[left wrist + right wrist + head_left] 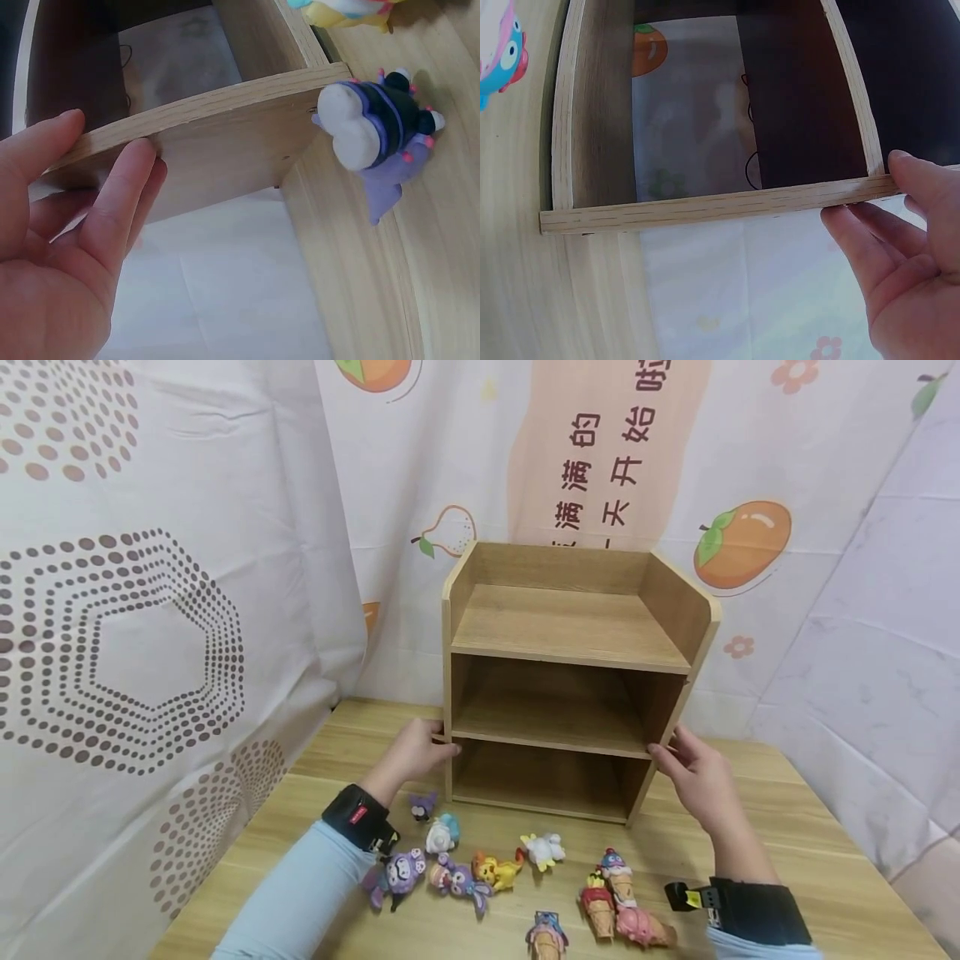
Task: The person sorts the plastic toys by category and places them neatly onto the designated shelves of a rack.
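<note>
a wood-grained, light brown shelf unit (570, 620) with raised sides and back round its top stands upright on a pale yellow wood-grained desk (780, 827), toward the far edge; two open-fronted compartments lie below its top board, one above the other; the left hand (410, 750) pinches the front edge of the left side panel, thumb on one side and fingers on the other; the right hand (699, 777) pinches the right side panel the same way — its thumb by the end of the middle board.

in front of the unit lie small painted figures; nearest the left hand is a small purple figure with white round feet (423, 807), just beside the unit's front left corner; near it are a white and light blue figure (442, 833), a larger purple figure (405, 872), a purple long-eared figure (460, 881) and a yellow-orange figure (497, 869); a white figure with yellow feet (543, 851) lies near the middle; to the right, three ice-cream-cone figures (599, 912) lie close together — a fourth, blue-topped cone figure (547, 937) lies apart, nearer the camera; behind the unit hangs a white fruit-printed cloth (420, 452).
</note>
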### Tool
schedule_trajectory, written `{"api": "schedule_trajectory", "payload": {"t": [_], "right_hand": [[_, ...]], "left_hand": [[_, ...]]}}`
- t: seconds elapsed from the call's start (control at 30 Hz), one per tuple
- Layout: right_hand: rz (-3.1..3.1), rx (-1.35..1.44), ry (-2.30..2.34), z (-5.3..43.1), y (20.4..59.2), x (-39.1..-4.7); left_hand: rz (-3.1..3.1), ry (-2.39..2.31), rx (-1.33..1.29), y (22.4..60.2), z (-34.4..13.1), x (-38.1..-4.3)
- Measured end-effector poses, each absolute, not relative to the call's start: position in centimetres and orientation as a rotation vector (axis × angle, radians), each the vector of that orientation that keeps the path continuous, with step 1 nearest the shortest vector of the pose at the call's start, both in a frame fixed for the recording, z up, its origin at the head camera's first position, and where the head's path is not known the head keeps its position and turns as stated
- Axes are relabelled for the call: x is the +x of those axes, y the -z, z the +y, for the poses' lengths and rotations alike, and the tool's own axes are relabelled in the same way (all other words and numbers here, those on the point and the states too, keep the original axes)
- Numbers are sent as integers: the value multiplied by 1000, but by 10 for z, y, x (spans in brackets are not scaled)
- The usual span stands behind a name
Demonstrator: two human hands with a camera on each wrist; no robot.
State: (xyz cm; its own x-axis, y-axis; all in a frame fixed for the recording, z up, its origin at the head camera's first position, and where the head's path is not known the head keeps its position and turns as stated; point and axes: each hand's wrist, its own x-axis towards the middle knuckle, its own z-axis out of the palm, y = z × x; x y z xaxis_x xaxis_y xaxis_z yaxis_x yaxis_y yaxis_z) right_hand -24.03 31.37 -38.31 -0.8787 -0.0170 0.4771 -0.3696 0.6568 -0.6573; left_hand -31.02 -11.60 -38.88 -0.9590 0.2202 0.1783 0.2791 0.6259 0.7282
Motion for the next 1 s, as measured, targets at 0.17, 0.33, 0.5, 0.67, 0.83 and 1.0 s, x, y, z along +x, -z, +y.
{"api": "schedule_trajectory", "payload": {"t": [0.17,0.33,0.5,0.67,0.83,1.0], "right_hand": [[-2386,312,-1236,314,389,-239],[-2339,330,-1312,313,393,-238],[-2332,347,-1281,313,394,-235],[-2330,350,-1249,313,398,-233],[-2341,365,-1250,314,398,-230],[-2360,386,-1270,315,397,-228]], "left_hand": [[-2780,1238,-458,386,-119,-310],[-2822,1175,-496,383,-122,-308],[-2815,1202,-522,377,-124,-302],[-2775,1265,-577,374,-128,-296],[-2733,1288,-629,372,-134,-288],[-2685,1297,-653,366,-140,-277]]}}
